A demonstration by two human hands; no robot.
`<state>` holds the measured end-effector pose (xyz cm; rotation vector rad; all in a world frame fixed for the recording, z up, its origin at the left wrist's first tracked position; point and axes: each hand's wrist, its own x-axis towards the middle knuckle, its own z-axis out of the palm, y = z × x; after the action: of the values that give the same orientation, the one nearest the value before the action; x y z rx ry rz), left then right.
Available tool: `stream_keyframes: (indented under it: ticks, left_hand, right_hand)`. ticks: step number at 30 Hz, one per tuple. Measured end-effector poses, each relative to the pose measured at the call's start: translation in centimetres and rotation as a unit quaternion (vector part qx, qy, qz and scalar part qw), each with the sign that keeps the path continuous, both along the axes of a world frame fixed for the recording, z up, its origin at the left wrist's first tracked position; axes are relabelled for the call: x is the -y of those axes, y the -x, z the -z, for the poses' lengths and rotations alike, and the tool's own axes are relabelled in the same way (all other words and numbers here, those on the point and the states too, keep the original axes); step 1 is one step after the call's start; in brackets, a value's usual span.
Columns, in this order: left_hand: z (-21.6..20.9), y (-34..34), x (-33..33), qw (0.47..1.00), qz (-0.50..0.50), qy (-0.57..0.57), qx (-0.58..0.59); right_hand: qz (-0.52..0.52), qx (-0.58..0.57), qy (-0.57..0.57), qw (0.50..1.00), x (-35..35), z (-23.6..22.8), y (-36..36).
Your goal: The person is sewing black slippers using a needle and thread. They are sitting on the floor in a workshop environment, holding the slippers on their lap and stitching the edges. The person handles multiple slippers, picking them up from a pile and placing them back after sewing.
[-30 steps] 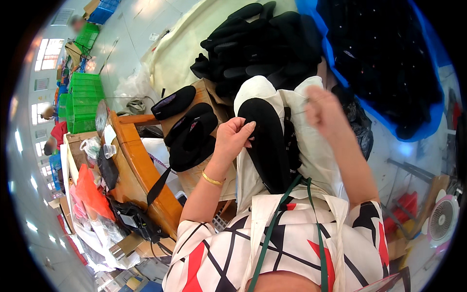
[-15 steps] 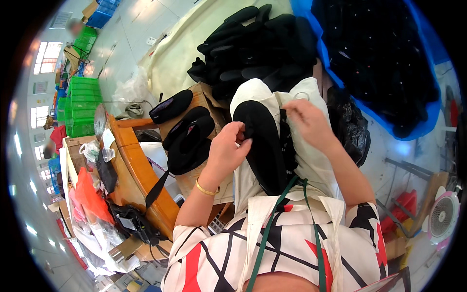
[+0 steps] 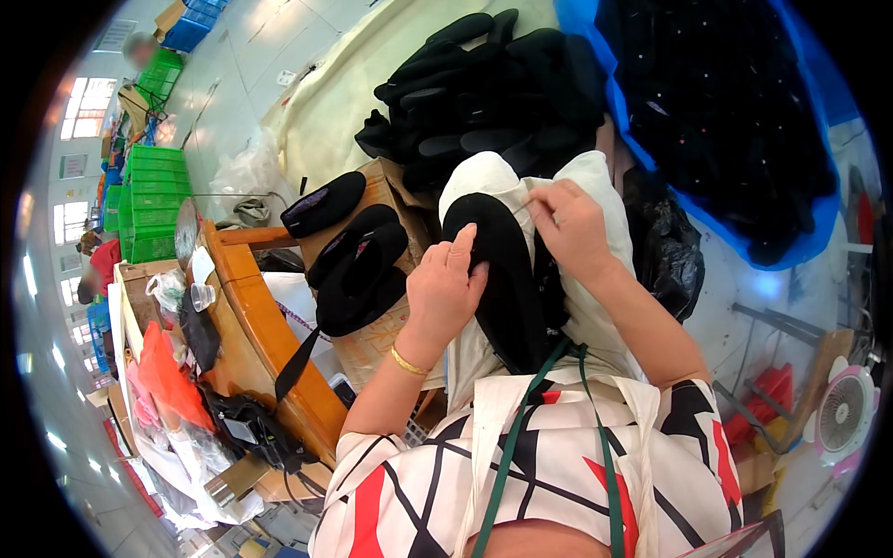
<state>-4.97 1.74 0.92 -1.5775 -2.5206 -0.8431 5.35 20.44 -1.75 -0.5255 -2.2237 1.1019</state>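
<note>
A long black cloth shoe (image 3: 507,288) lies over my lap on the pale apron (image 3: 595,279), its rounded end pointing away from me. My left hand (image 3: 445,293) rests on its left side, index finger stretched onto the black surface and thumb apart, the other fingers partly curled. Just right of the shoe's far end is my right hand (image 3: 567,228), thumb and fingertips drawn together in a pinch. Whatever is between those fingertips is too small to make out. More black shoes (image 3: 358,270) sit on a cardboard box (image 3: 372,349) to the left.
A heap of black shoes (image 3: 493,93) lies ahead on a cream cloth (image 3: 344,102). At the far right is a blue bag (image 3: 819,232) full of black pieces. A wooden frame (image 3: 270,325) stands left, a fan (image 3: 845,409) right, and green crates (image 3: 153,205) farther off.
My right hand has come left and nearer the shoe's far end, its fingers drawn together. My left hand has shifted slightly, with its index finger now stretched onto the shoe.
</note>
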Motion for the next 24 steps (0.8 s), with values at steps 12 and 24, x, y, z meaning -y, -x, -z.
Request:
stream_keyframes:
  ticks: [12, 24]
  left_hand:
    - [3.0, 0.0, 0.3, 0.986, -0.038, -0.061, 0.149]
    - [3.3, 1.6, -0.6, 0.985, 0.073, 0.026, -0.152]
  right_hand:
    - [-0.12, -0.17, 0.591, 0.78, 4.3, -2.5, 3.2]
    - [-0.153, -0.21, 0.336, 0.905, 7.8, -5.2, 1.5]
